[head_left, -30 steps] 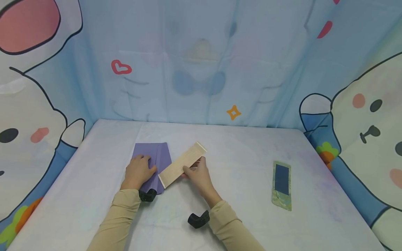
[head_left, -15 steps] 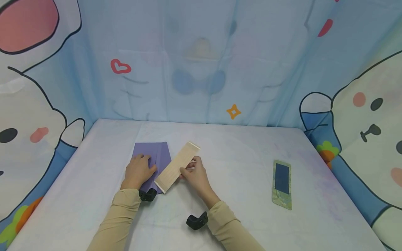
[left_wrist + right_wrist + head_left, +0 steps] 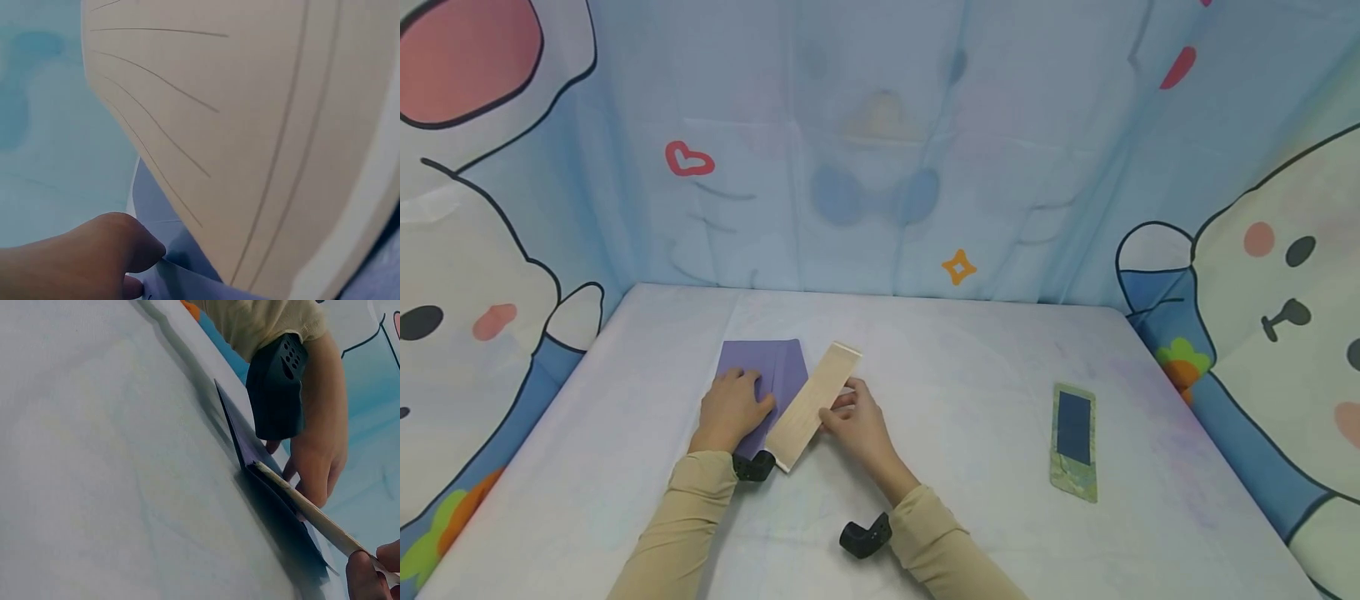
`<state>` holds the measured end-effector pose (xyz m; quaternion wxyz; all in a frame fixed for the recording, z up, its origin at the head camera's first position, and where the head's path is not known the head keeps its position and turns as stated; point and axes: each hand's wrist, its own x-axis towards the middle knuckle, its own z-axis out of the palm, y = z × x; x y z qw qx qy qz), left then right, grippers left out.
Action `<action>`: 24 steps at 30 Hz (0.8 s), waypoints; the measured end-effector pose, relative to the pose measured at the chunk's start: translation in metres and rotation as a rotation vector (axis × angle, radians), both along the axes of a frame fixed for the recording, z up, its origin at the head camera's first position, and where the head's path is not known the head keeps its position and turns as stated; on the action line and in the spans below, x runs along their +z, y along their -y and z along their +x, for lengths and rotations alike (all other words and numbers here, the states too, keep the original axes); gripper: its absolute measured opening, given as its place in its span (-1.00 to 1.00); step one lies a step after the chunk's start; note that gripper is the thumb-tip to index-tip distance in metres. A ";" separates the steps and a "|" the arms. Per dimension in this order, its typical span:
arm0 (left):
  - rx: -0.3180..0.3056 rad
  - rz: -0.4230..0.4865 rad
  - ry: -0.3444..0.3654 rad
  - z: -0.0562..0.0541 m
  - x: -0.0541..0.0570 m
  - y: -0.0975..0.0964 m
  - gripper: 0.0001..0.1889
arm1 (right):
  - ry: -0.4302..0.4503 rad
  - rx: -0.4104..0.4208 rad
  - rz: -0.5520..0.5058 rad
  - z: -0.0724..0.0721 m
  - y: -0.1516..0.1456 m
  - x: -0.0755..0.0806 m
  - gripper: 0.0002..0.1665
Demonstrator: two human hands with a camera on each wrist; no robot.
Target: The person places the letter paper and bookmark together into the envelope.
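So the thin wooden-looking panel is leaning at a slant over the right side of the purple folder, and its lower end is coming right up to the folder's edge; I can't tell if they're actually touching. The side facing the left wrist camera is showing fanned dark lines plus two long stripes. The right hand is pinching the panel by its right-hand long edge, thumb and fingers closed up on it. The left hand is resting on the folder with its thumb touching the purple, but I can't tell whether it's gripping or just pressing. Black wrist gadgets are sticking out by both tan sleeves. Well off to the right, a green card with a dark blue rectangle is lying on the whitish tabletop. Behind everything, a light blue cartoon backdrop is hanging.
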<state>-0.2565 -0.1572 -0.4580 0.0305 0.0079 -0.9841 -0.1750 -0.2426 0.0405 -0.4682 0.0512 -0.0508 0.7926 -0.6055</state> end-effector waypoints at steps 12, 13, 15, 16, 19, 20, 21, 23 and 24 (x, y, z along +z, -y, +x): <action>-0.006 0.006 -0.010 0.000 0.000 0.001 -0.44 | -0.064 0.061 0.085 0.008 0.016 -0.006 -0.18; -0.007 0.006 -0.013 0.000 0.000 0.001 -0.44 | -0.075 0.061 0.080 0.009 0.017 -0.006 -0.13; -0.006 0.002 -0.018 0.000 0.000 0.001 -0.44 | -0.094 0.063 0.068 0.011 0.019 -0.006 -0.04; -0.005 0.001 -0.019 0.000 -0.001 0.000 -0.44 | -0.101 0.062 0.064 0.012 0.020 -0.006 0.00; -0.001 -0.002 -0.021 -0.001 -0.001 0.000 -0.44 | -0.145 0.070 0.080 0.014 0.022 -0.007 0.05; 0.001 -0.001 -0.020 0.000 -0.001 0.000 -0.44 | -0.152 0.073 0.100 0.015 0.022 -0.007 0.05; 0.003 0.002 -0.017 -0.001 -0.001 0.000 -0.44 | -0.160 0.078 0.125 0.015 0.023 -0.008 0.05; 0.004 0.007 -0.015 0.000 -0.001 0.000 -0.44 | -0.176 0.090 0.173 0.016 0.024 -0.009 0.02; 0.004 0.010 -0.016 -0.001 -0.001 0.000 -0.45 | -0.182 0.096 0.197 0.017 0.024 -0.009 0.01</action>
